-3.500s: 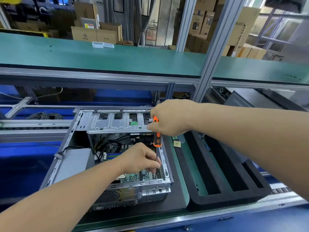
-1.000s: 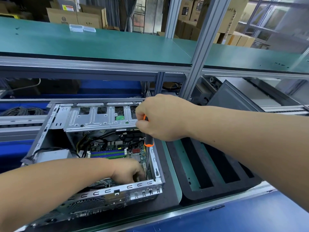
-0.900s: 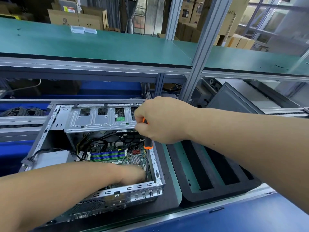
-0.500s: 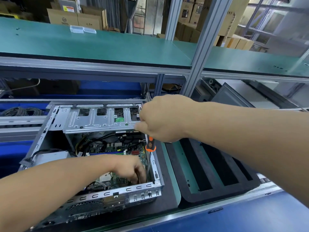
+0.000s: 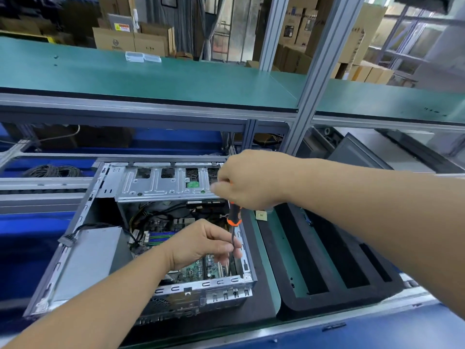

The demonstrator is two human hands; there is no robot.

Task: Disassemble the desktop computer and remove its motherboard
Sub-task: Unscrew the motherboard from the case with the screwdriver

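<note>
Green circuit board, the motherboard (image 5: 193, 269), lies on the floor of the open desktop computer case (image 5: 141, 248), which sits on a dark mat on the tabletop (image 5: 270, 248) at about seven o'clock in the view. The right hand (image 5: 249, 181) is clamped around the orange-and-black handle of a screwdriver (image 5: 233, 222), held nearly upright with its shaft running down into the case at the four o'clock corner. The left hand (image 5: 203, 244) pinches that shaft between curled fingers, above the board. A grey power supply (image 5: 88, 260) fills the case's nine o'clock side. A black foam tray (image 5: 327, 260) lies just beside the case toward three o'clock.
</note>
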